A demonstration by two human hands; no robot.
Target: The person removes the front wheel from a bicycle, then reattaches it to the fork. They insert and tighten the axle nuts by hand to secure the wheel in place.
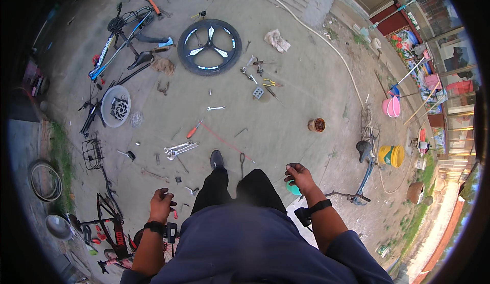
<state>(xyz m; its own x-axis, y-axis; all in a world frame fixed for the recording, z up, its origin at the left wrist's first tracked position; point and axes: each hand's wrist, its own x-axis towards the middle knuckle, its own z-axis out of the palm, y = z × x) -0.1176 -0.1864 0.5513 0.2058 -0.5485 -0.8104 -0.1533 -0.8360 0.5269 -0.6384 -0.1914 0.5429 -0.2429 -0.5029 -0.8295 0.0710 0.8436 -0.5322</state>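
Note:
My left hand hangs in the air at the lower left, its fingers loosely bent and apart, with nothing seen in it. Also off the ground, my right hand is held out at the lower right; its fingers are half curled and no object shows between them. A green round thing shows partly behind that hand. On the ground ahead of my left hand lie several wrenches and a red-handled screwdriver. A single wrench lies farther out. Neither hand touches any of these.
A black three-spoke bicycle wheel lies beyond the tools. Left of it are a blue bicycle frame and a grey basin of parts. Yellow-handled pliers, a rusty can, a yellow bucket and a hose are rightward.

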